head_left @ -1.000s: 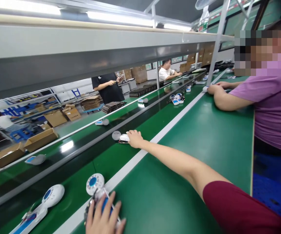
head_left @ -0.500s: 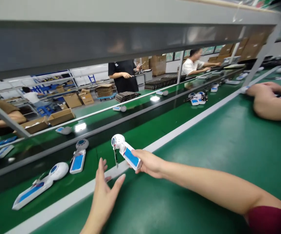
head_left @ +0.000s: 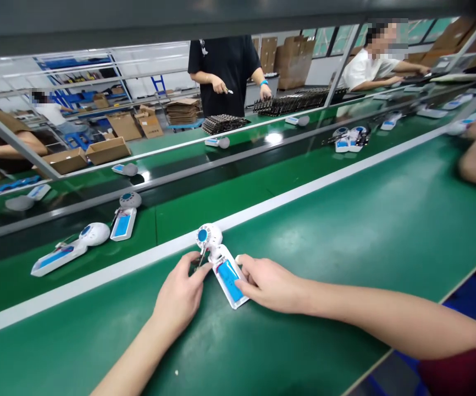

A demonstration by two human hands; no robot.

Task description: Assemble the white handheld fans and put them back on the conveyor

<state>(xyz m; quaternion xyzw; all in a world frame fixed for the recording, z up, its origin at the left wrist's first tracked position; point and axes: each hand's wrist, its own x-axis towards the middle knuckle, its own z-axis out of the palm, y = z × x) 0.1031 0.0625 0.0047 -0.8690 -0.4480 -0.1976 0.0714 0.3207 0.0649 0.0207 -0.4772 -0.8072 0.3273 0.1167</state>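
Left grip [head_left: 179, 294] and right grip [head_left: 269, 283] near each other, fingers [head_left: 187, 260] bent, forearms [head_left: 353, 303] angled inward

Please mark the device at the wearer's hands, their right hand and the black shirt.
Device [head_left: 228, 279]: head view, on its blue face.
Right hand [head_left: 270, 283]: head view, on its back.
Black shirt [head_left: 226, 61]: head view, on its front.

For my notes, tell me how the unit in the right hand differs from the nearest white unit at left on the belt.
The held unit is in the right hand; the belt unit lies untouched. The held unit's body slants down rightward in view, the belt unit's leftward. Both have white casings, round heads and blue panels.
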